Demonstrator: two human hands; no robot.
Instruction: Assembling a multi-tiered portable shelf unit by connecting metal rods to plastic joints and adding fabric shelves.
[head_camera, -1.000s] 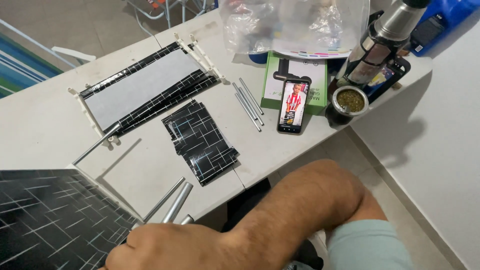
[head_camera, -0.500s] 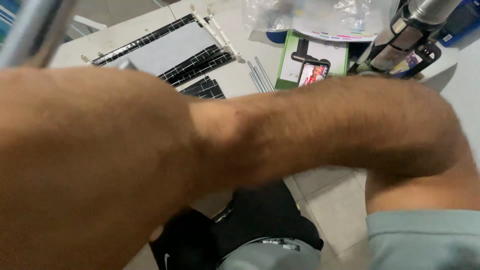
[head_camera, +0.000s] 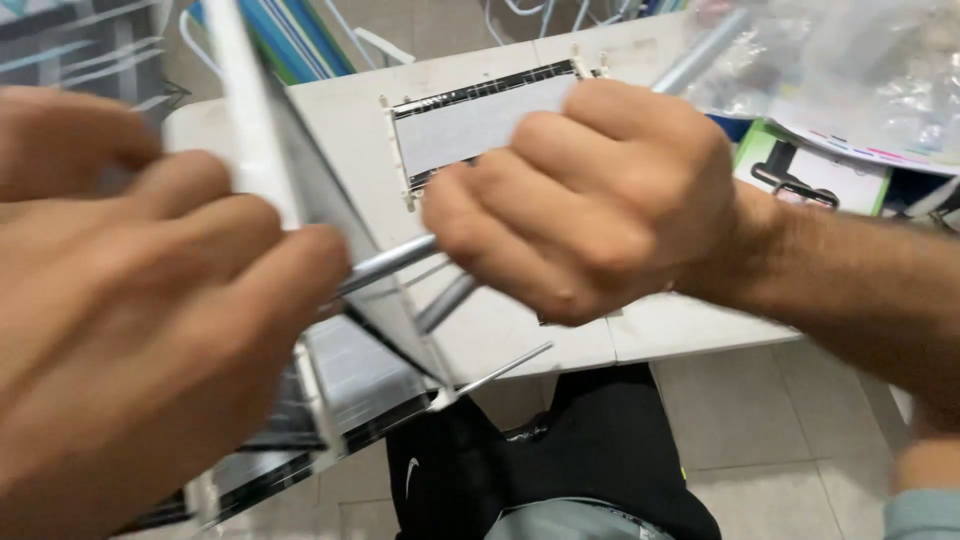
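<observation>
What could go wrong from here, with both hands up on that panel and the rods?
The panel is tilted on edge in the left hand, partly out past the white table; a slip might drop it to the tiled floor.
The right hand is fisted around metal rods whose ends lie against the panel and may scratch it.
The picture is blurred, so how firmly either hand grips is hard to judge.

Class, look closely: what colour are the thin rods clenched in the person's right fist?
Silvery metallic grey rods, seen in the head view, gripped by the right hand.
</observation>
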